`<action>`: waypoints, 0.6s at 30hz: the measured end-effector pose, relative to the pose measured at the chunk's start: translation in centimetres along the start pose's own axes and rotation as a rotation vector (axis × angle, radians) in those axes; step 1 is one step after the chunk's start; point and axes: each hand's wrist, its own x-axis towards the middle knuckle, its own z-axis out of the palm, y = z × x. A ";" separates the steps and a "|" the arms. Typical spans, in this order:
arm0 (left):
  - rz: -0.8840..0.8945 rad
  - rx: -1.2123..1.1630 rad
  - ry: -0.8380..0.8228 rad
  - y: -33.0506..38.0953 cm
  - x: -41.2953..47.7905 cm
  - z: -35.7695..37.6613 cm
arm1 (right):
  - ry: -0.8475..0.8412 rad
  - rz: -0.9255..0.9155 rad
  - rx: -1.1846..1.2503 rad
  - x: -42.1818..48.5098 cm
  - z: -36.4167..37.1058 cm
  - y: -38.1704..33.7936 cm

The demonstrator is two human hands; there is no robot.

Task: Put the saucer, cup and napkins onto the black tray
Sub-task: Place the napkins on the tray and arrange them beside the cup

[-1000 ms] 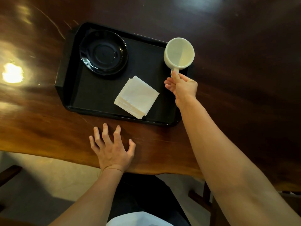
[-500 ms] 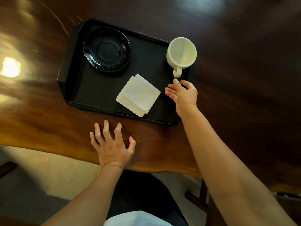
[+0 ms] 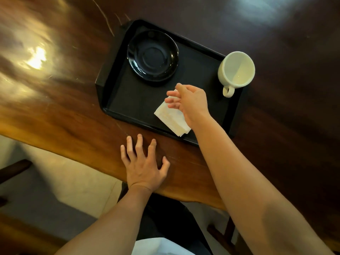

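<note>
The black tray [image 3: 117, 100] lies on the dark wooden table. On its far left part sits the black saucer [image 3: 152, 56]. The white cup [image 3: 236, 69] stands upright at the tray's right end, handle pointing toward me. A stack of white napkins [image 3: 170, 117] lies near the tray's front edge. My right hand [image 3: 189, 102] hovers over the napkins with fingers spread, holding nothing, and hides part of the stack. My left hand [image 3: 143, 164] rests flat on the table in front of the tray, fingers apart.
The wooden table [image 3: 55, 89] has a curved front edge close to my body, with pale floor [image 3: 60, 181] below it. A dark chair part [image 3: 14, 170] shows at the lower left.
My right hand let go of the cup's handle, leaving the cup on the tray, and moved left over the napkins. My left hand stayed on the table.
</note>
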 end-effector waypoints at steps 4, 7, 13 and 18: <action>-0.003 0.004 -0.011 -0.1 0.1 -0.2 | 0.005 0.046 -0.058 1.6 2.6 -0.9; -0.004 0.003 -0.017 -0.1 0.1 -0.2 | 0.035 0.112 -0.075 3.0 3.5 -1.6; 0.006 0.002 -0.016 -0.1 0.2 -0.3 | 0.031 0.187 -0.083 4.1 4.5 -2.0; 0.021 0.006 -0.003 -0.2 0.2 -0.3 | 0.030 0.157 0.004 4.1 5.1 -2.8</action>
